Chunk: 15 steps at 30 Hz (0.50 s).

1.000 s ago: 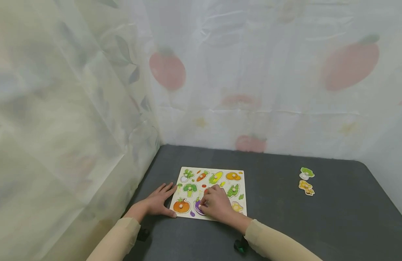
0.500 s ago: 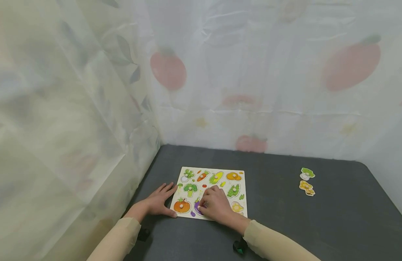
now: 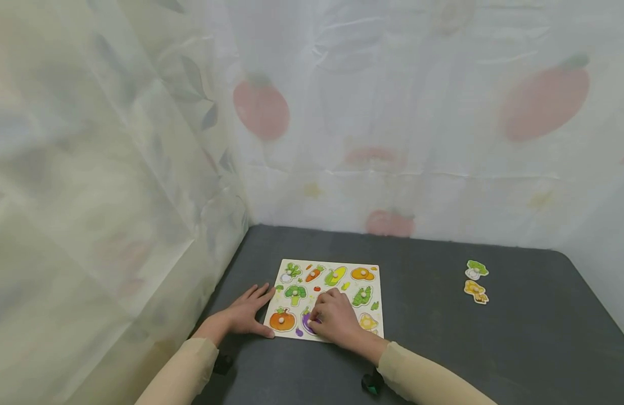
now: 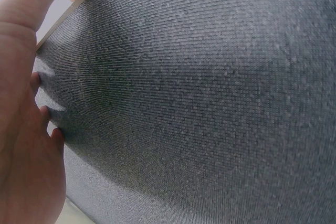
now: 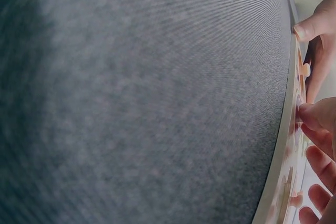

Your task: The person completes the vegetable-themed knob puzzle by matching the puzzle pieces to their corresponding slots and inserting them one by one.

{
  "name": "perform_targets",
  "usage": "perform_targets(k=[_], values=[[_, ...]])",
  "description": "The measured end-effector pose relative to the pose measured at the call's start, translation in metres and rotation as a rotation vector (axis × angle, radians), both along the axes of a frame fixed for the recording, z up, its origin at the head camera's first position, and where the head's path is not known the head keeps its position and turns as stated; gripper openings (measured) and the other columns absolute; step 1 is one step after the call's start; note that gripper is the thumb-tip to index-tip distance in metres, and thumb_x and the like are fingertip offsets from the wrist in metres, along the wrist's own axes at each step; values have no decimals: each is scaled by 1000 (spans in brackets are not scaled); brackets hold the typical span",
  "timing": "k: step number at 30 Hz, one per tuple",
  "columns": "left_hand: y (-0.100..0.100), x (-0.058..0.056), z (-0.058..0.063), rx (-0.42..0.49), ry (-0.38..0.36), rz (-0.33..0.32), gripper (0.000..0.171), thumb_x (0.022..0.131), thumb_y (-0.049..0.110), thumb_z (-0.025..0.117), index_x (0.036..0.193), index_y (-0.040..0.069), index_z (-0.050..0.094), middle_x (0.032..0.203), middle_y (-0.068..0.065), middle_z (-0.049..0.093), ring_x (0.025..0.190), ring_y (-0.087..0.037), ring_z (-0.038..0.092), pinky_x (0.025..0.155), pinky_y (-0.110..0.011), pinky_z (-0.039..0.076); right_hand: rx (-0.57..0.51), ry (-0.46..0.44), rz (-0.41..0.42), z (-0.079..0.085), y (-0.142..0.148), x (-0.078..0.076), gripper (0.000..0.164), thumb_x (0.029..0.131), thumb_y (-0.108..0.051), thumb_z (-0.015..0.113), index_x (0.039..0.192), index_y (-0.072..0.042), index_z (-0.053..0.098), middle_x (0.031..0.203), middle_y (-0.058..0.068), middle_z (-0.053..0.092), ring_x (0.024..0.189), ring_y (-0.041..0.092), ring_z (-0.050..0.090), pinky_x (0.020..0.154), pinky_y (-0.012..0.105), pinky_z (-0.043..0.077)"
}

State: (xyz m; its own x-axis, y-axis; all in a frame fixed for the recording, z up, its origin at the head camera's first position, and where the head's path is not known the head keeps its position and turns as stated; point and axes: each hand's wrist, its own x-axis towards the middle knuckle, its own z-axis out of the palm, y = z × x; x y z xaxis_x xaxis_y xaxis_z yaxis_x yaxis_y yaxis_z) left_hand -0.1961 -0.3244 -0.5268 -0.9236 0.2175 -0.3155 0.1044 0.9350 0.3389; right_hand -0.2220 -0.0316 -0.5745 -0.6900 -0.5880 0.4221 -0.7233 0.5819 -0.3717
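Observation:
A wooden knob puzzle board [image 3: 278, 300] with colourful vegetable pieces lies on the dark table. My right hand [image 3: 337, 318] reaches over its lower middle, thumb and index finger pinching the knob of the purple eggplant puzzle piece [image 3: 307, 322]. That piece lies at its spot on the board, partly covered by the fingers. Beside the board's left edge rests my left hand [image 3: 246, 314], fingers spread, the thumb at the near left corner. In the right wrist view, the board's edge [image 5: 278, 177] runs under the right fingers [image 5: 317, 163]. The left wrist view mostly shows tabletop.
Two loose pieces, a green-and-white leafy vegetable [image 3: 476, 270] and a yellow-orange one [image 3: 476, 292], lie on the table to the right. A pumpkin piece [image 3: 282, 319] sits left of the eggplant. Printed curtains [image 3: 332, 112] hang behind and at the left.
The right hand has shifted very slightly at the eggplant piece, still pinching its knob. The left hand and the board have stayed in place.

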Motion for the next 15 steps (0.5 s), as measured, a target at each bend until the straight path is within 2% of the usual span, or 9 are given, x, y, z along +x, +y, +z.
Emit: perform_targets(k=[9,15], values=[[0,0,0,-4,-4,3,119,70,64,87,164,18,29,170,-10,18,154,-42,11,115,-68,22,21,-42,0,3,0,1,10,85,-35,84,80,-27,82,88,-14,59,101,14,49,86,37,43],[1,0,1,-6,-7,-1,118,71,63,86,164,17,29,170,-10,18,154,-43,11,115,-68,22,18,-21,3,3,1,1,10,84,-36,84,79,-27,82,87,-14,58,100,13,49,83,36,42]])
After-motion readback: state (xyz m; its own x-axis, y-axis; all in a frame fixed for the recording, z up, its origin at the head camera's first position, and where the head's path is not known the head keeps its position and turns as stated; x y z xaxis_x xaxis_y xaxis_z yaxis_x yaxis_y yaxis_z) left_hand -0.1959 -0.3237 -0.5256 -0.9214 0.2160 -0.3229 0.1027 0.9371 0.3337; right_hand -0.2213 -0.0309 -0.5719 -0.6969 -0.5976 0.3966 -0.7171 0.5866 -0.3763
